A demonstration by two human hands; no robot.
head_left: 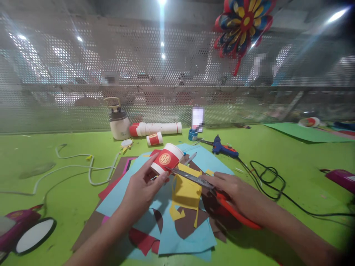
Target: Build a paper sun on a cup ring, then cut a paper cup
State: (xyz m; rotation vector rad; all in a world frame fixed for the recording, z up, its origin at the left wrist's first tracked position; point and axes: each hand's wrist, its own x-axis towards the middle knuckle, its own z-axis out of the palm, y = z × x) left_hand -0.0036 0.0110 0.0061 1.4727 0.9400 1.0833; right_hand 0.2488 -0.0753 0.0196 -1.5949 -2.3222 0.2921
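Over the green table (55,184), the left hand (141,190) pinches a red-and-white paper cup with a gold emblem (167,158), tipped on its side, its long axis running from about seven o'clock, the base at the fingers, to one o'clock, the open mouth. From four o'clock the right hand (235,190) is closed around orange-handled steel scissors (206,186), blades parted, tips touching the cup's base rim over a yellow paper scrap (187,194). The left hand is nearer.
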